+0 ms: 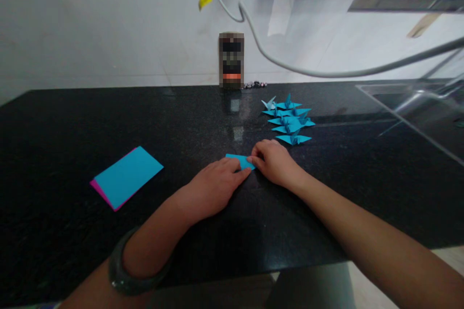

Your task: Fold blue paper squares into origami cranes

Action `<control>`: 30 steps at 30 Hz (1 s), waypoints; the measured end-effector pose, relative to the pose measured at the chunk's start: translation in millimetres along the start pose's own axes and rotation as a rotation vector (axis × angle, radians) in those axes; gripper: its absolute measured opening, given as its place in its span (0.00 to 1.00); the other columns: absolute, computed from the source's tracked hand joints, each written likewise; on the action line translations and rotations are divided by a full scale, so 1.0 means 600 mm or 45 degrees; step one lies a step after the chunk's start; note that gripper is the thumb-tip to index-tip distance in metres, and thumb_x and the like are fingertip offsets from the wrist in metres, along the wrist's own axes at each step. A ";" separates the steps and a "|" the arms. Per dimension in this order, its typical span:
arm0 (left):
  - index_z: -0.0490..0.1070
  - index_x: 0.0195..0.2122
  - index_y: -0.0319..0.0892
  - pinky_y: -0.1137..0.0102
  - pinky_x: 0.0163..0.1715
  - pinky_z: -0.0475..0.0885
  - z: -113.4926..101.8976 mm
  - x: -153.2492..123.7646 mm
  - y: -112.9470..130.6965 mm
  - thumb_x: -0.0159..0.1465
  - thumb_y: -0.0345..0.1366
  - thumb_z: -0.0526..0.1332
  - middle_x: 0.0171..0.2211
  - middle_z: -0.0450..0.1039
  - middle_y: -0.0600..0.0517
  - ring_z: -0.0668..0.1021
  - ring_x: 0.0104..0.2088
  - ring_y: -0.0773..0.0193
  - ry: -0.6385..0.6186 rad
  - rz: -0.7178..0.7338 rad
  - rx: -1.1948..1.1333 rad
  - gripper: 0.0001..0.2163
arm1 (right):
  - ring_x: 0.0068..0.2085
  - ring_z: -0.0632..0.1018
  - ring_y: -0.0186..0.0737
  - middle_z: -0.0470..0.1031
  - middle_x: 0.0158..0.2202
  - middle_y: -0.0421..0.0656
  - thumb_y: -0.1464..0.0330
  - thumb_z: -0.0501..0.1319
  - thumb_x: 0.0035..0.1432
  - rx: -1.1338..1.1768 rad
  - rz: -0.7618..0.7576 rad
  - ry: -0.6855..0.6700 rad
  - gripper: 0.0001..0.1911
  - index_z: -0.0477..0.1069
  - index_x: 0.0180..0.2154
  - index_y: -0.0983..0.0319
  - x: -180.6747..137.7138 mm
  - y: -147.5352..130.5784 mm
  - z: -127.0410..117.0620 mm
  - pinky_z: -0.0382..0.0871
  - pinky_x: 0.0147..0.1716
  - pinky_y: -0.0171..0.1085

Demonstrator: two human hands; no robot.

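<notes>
A small folded piece of blue origami paper lies on the black countertop, partly covered by my fingers. My left hand rests over its left part, with thumb and fingers pressing it down. At the paper's right end, my right hand pinches the edge between thumb and curled fingers. Just beyond my right hand sits a cluster of folded blue paper cranes, with one paler crane at its back left. To the left lies a stack of paper sheets, blue on top with pink showing beneath.
A phone-like device, blurred out, leans against the wall, a beaded strap beside it. A grey cable hangs across the right side. A clear-edged panel lies at the right of the black countertop.
</notes>
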State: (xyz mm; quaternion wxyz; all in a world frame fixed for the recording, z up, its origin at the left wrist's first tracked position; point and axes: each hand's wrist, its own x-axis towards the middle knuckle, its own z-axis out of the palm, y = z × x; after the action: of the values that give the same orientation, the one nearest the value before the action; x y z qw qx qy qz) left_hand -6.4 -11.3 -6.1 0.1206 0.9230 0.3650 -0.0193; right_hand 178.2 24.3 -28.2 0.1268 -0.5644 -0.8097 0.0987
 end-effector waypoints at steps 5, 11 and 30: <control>0.65 0.52 0.42 0.63 0.48 0.63 -0.004 0.001 0.006 0.65 0.30 0.43 0.46 0.67 0.46 0.69 0.46 0.58 -0.010 -0.010 0.042 0.18 | 0.34 0.70 0.39 0.72 0.30 0.44 0.65 0.60 0.54 0.010 -0.006 0.023 0.07 0.70 0.28 0.62 -0.001 0.000 0.001 0.59 0.35 0.36; 0.65 0.52 0.42 0.63 0.47 0.64 -0.002 0.001 0.009 0.65 0.30 0.43 0.45 0.67 0.46 0.70 0.45 0.58 0.008 -0.014 0.060 0.18 | 0.33 0.69 0.39 0.72 0.30 0.44 0.66 0.59 0.55 0.000 0.014 0.016 0.07 0.69 0.27 0.62 -0.002 -0.002 0.000 0.59 0.35 0.36; 0.67 0.52 0.52 0.63 0.41 0.67 -0.008 -0.004 0.001 0.66 0.31 0.45 0.44 0.70 0.49 0.74 0.42 0.57 -0.046 0.036 0.021 0.18 | 0.33 0.69 0.39 0.73 0.30 0.44 0.66 0.58 0.55 -0.011 0.014 0.012 0.08 0.70 0.27 0.63 -0.001 -0.004 -0.002 0.59 0.34 0.36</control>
State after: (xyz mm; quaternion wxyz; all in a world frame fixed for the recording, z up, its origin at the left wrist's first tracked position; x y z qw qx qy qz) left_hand -7.7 -12.1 -0.9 0.1198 0.9285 0.3494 -0.0374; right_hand 176.8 23.2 -26.7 0.1275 -0.5697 -0.8065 0.0932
